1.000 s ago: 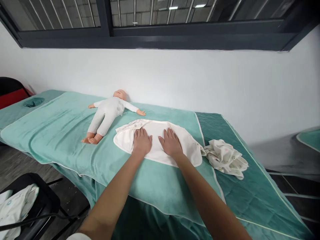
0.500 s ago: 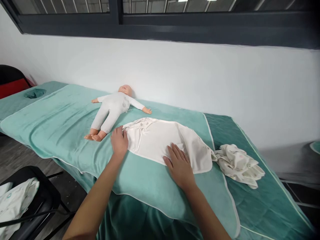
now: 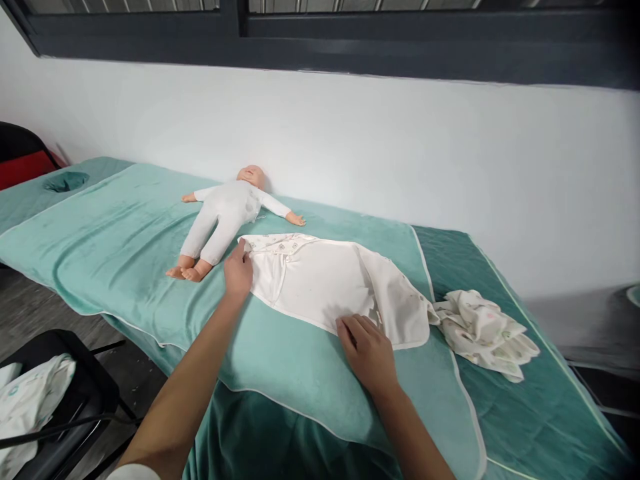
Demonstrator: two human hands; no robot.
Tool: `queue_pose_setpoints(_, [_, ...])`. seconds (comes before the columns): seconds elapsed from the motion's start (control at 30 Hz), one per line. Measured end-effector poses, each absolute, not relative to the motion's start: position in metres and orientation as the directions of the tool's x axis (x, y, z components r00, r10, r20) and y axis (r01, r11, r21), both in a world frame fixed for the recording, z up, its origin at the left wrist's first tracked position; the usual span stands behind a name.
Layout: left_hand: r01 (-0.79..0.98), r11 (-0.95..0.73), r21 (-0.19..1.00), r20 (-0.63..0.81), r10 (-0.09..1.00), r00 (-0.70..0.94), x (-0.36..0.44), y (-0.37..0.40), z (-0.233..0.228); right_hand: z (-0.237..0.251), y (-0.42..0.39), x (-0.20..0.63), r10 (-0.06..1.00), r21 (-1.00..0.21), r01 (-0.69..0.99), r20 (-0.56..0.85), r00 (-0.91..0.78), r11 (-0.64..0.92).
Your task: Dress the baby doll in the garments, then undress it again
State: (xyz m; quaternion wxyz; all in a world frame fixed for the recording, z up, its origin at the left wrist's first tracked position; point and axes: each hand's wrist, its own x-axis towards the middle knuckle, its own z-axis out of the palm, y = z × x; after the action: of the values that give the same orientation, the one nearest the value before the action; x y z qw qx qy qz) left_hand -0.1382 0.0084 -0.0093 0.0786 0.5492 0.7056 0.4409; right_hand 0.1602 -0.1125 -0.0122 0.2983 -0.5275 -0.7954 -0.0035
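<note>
A white baby garment with a printed trim and snaps along its upper left part lies spread on a light green blanket. At its left end my left hand is closed, pinching the corner. My right hand is at the near edge, fingers curled together on the fabric; its fingertips are partly hidden. Behind the garment, a baby doll in a white suit rests on its back, feet toward the left front. A crumpled printed cloth touches the garment's right end.
The bed has a darker green quilted cover and stands against a white wall. A black chair with folded white cloths is at the lower left. Another chair, black and red, stands at the far left.
My left hand has closed on the garment's left corner and shifted it slightly left. My right hand has gone from lying flat to curled fingers, lower at the near edge.
</note>
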Motion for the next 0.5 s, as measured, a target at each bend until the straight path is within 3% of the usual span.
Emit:
queue_pose_setpoints(0.1, [0.699,-0.026,0.714,0.428,0.807,-0.407,-0.1386,0.0130,-0.0094,-0.0121,-0.1128,0.1610,0.850,-0.319,0.845,0.458,-0.260,0.430])
queue_pose_setpoints(0.5, [0.826,-0.131,0.548,0.586,0.765,-0.267,-0.1379,0.0136,-0.0187,-0.0145,-0.1119,0.1614,0.863,-0.365,0.835,0.450,-0.229,0.412])
